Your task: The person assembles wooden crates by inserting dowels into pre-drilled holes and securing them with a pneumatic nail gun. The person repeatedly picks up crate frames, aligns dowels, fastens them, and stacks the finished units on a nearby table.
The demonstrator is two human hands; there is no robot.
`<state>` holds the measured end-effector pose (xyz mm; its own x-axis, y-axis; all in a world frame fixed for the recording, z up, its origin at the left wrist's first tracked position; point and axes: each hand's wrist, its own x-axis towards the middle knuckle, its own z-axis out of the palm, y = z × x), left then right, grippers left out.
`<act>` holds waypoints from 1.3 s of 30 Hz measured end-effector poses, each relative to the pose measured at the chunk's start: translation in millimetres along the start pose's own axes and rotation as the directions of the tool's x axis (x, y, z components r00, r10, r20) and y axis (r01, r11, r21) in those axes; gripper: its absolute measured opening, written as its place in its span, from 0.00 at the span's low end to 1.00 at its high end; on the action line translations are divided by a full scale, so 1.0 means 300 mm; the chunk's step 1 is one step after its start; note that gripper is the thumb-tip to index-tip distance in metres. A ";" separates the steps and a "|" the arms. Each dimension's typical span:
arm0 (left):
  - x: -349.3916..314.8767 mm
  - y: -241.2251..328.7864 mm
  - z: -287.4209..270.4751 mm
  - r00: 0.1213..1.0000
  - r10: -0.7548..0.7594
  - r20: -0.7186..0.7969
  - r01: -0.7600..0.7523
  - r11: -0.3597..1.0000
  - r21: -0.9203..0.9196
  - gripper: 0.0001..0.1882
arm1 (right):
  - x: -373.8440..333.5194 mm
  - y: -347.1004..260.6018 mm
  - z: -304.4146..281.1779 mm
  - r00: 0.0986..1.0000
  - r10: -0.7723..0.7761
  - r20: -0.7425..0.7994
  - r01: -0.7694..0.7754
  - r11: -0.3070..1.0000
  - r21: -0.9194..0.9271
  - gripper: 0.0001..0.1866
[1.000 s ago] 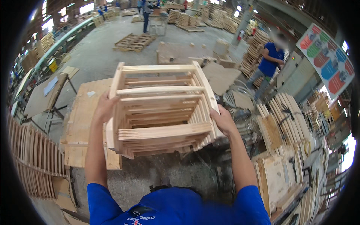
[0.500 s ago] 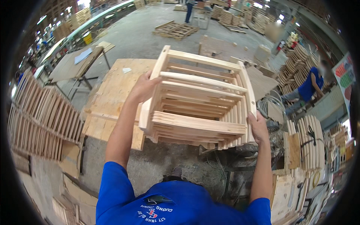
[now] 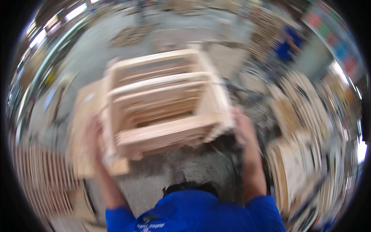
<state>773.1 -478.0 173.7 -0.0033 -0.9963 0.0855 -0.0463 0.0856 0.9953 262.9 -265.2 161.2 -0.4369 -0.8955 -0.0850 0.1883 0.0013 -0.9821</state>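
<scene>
Both hands clamped on a slatted wooden crate (image 3: 162, 104), left hand (image 3: 94, 135) gripping its left side, right hand (image 3: 241, 129) pressed to its right side. Held up in the air above the concrete floor (image 3: 181, 170), over the near edge of a low wooden table (image 3: 83, 127). Badly blurred all round; slat stacks (image 3: 42, 178) at left, person in blue (image 3: 288, 42) far off at upper right.

One head-worn fisheye view looks steeply down and forward from close above a workshop floor (image 3: 185, 170), motion-blurred
</scene>
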 end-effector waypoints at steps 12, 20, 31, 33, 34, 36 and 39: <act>-0.281 0.251 0.762 0.783 0.593 0.187 -0.620 0.729 0.290 0.23 | -0.956 0.510 -0.284 0.894 0.121 -0.432 -0.351 0.788 -0.506 0.26; -1.069 0.286 1.374 0.453 0.366 0.813 -0.604 0.797 -0.022 0.19 | -2.175 0.489 -0.542 -0.101 -0.157 -0.982 -0.655 0.754 -0.053 0.19; -1.813 -0.100 1.675 -0.275 0.119 0.954 -0.604 0.751 -0.268 0.16 | -3.594 0.376 -0.610 -0.764 -0.131 -0.632 -0.614 0.448 0.650 0.28; -1.847 -0.115 1.649 -0.366 0.009 0.931 -0.711 0.642 -0.286 0.16 | -3.704 0.403 -0.673 -0.801 -0.039 -0.598 -0.572 0.343 0.745 0.36; -1.860 -0.120 1.645 -0.403 -0.050 0.914 -0.751 0.588 -0.300 0.16 | -3.767 0.418 -0.691 -0.787 0.005 -0.616 -0.598 0.235 0.766 0.39; -1.866 -0.103 1.610 -0.426 -0.175 0.888 -0.828 0.470 -0.304 0.19 | -3.840 0.459 -0.760 -0.751 0.098 -0.653 -0.646 0.094 0.758 0.43; -1.908 -0.218 1.609 -0.482 -0.144 0.864 -0.786 0.507 -0.354 0.24 | -4.067 0.419 -0.740 -0.645 -0.071 -0.761 -0.764 0.026 0.645 0.45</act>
<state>295.7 86.2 37.2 -0.8551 0.4674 -0.2244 0.3326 0.8265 0.4541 624.4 926.2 104.2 -0.4009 0.9161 -0.0031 0.9059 0.3969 0.1479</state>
